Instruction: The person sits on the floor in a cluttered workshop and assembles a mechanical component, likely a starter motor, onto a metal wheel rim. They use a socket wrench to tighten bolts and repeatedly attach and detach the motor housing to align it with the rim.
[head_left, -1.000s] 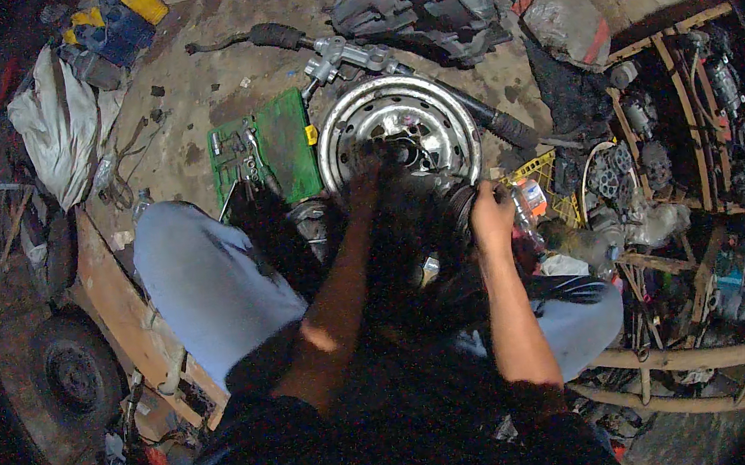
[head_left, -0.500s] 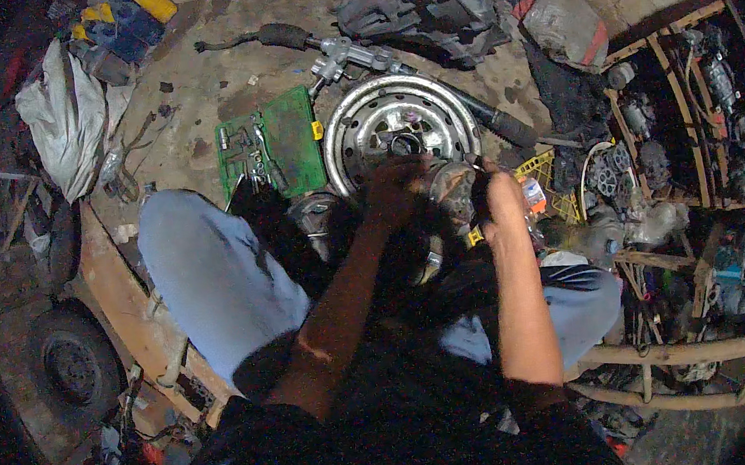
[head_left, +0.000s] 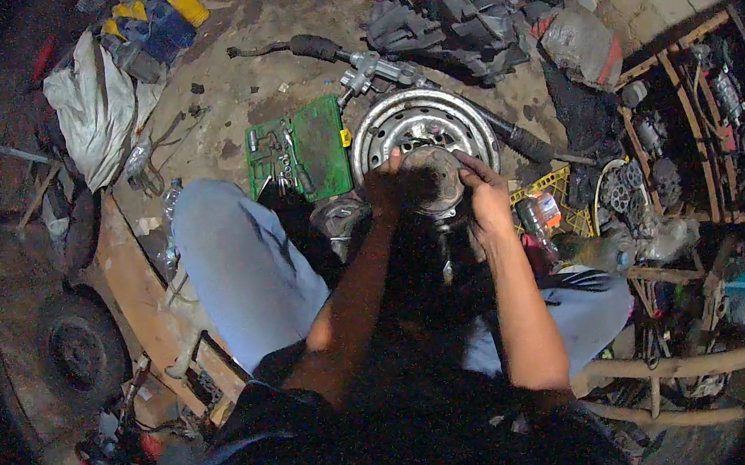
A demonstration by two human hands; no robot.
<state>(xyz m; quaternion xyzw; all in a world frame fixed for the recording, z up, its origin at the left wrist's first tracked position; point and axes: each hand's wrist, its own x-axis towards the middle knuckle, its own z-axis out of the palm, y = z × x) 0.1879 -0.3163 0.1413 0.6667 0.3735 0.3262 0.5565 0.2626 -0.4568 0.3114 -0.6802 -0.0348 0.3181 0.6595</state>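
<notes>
1. Head view: both bare hands meet in front of the seated person, one on each side of a round metal part with a worn, grey-brown face.
2. This round metal part is held up between the person's legs, overlapping the lower edge of a silver steel wheel rim; whether the two touch cannot be told.
3. The left hand is at the part's left edge, fingers bent against it, with a fingertip showing at the upper edge; the hand is in shadow, so its full grip is hard to make out.
4. The right hand grips the opposite edge, its thumb and fingers closed on the border.
5. Deep shadow covers the part's middle and much of the space beneath it.
6. Left of the wheel rim, just beside it, lies an open green tool case with a yellow latch, bearing sockets and a ratchet.
7. Beyond the rim, a steering rack with black bellows runs diagonally across the dirty floor.
8. Near the right hand stands a yellow plastic crate, with a clear plastic bottle beside it.
9. Farther left lie a whitish sack and a tyred wheel.
</notes>
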